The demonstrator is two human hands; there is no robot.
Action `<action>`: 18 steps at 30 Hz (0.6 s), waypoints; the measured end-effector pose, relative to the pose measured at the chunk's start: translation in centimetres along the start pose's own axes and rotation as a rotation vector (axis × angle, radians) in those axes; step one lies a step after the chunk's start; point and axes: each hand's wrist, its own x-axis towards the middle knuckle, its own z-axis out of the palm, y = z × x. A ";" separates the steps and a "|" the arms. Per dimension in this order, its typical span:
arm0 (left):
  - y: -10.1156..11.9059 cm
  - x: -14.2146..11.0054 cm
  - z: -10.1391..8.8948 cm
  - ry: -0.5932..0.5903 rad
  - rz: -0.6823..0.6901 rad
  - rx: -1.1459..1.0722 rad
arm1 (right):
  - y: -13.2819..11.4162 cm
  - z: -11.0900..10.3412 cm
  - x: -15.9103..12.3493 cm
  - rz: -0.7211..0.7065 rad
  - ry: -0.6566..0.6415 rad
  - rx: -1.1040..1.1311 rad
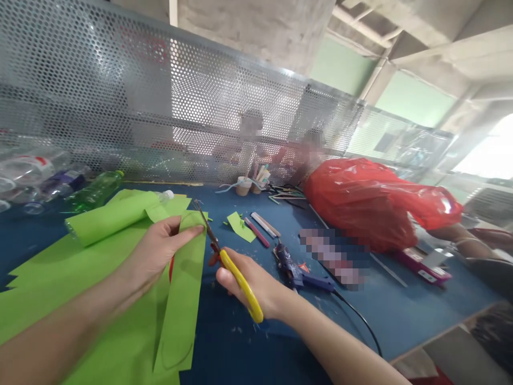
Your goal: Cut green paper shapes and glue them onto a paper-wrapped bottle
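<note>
My left hand (162,248) pinches the upper end of a long green paper strip (182,305), which has curved pencil-like lines near both ends. Yellow-handled scissors (240,283) are gripped in my right hand (250,280), with their blades at the strip's top right corner. Whether the blades are spread cannot be made out clearly. Under my left forearm lie larger green paper sheets (80,299). Behind that hand, a bottle wrapped in green paper (116,216) rests on its side. A small green paper scrap (240,227) lies beyond the scissors.
A purple glue gun (294,270) with a black cord lies right of my right hand. Pens (260,230) lie nearby. Plastic bottles (96,192) are at the left, cups (243,185) at the back. A red plastic bag (360,200) stands right, beside another person's arm (452,235).
</note>
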 end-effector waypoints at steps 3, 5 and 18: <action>0.2 -0.2 0.2 0.000 -0.008 -0.008 | 0.3 0.0 0.1 -0.038 0.005 0.007; 0.3 -0.2 0.3 -0.001 -0.018 -0.016 | 0.6 0.0 0.1 -0.061 0.004 0.004; 0.5 -0.5 0.2 -0.030 -0.033 -0.091 | 0.4 -0.2 -0.2 -0.071 -0.014 -0.030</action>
